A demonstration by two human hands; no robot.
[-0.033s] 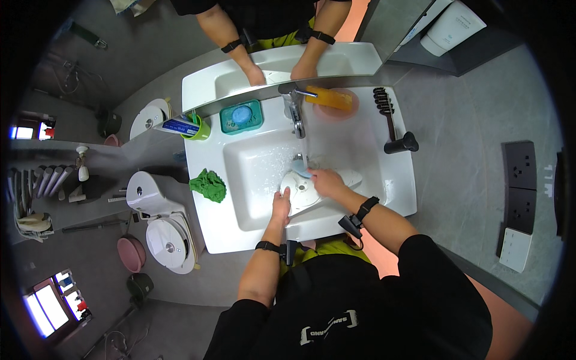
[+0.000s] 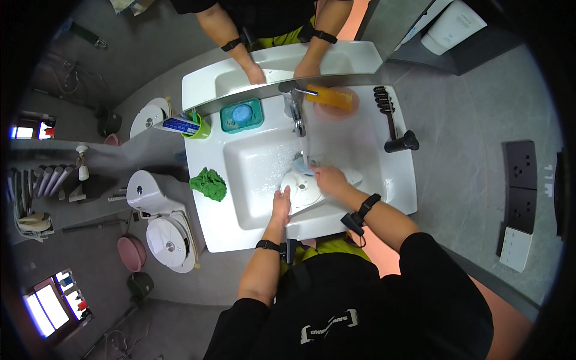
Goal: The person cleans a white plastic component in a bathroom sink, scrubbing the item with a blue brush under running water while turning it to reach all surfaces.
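Observation:
My left hand (image 2: 281, 204) grips the near left edge of a white plastic piece (image 2: 301, 187), rounded with a small hole in its middle and a longer end to the right. The piece lies tilted inside the white washbasin (image 2: 243, 174). Above its far side, my right hand (image 2: 330, 180) is closed on a small light-blue scrubber (image 2: 305, 165), whose exact kind is unclear. Water from the chrome tap (image 2: 293, 108) falls onto the scrubber. Part of the white piece is hidden beneath my right hand and wrist.
On the basin's rim are a green cloth (image 2: 208, 184), a teal soap dish (image 2: 241, 128) with blue soap, a green cup (image 2: 204, 129) holding a tube, an orange bottle (image 2: 329, 98) and a dark hairbrush (image 2: 389, 120). A mirror stands behind; a toilet (image 2: 168, 240) is left.
My right hand has shifted slightly right, and the light-blue scrubber now sits more squarely under the water. My left hand keeps its hold on the white piece.

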